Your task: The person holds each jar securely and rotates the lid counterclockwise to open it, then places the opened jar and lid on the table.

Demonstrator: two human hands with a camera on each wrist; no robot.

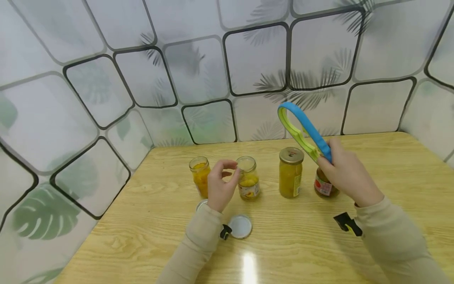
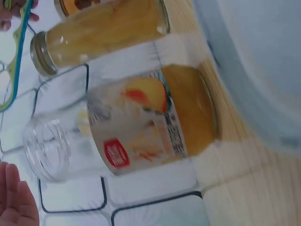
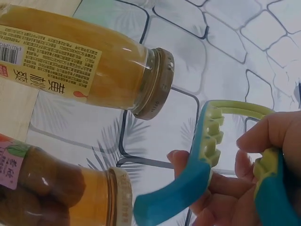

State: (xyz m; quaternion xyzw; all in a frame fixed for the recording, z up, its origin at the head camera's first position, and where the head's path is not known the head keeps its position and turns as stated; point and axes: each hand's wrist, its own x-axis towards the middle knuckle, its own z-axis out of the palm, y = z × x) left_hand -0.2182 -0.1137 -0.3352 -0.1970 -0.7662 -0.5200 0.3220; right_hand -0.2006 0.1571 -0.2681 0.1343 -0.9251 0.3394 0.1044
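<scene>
- Two hands are apart in my head view: the right hand [image 1: 347, 172] grips a looped blue-and-green plastic jar opener [image 1: 307, 127]; the left hand [image 1: 220, 188], fingers loosely bent, holds nothing I can see, beside an uncapped clear glass jar of yellow fruit [image 1: 250, 184].
- Opener position: raised above the table, near a short lidded glass jar of dark round fruit [image 1: 323, 187] and a tall gold-lidded glass jar of yellow fruit [image 1: 289, 178].
- Hazard: a low swing of the loop could, I judge, topple either lidded jar.
- Hazard: a nudge from the left hand could tip the uncapped jar or the open glass jar of orange fruit [image 1: 200, 179], spilling liquid.
- Hazard: the beige left sleeve [image 1: 196, 244] could drag the round white-faced lid [image 1: 242, 226].
- Surface: light wood-grain table [image 1: 291, 252], glare towards its near edge.
- Room: pale wall covering [image 1: 257, 59] with rounded outlines and leaf prints.
</scene>
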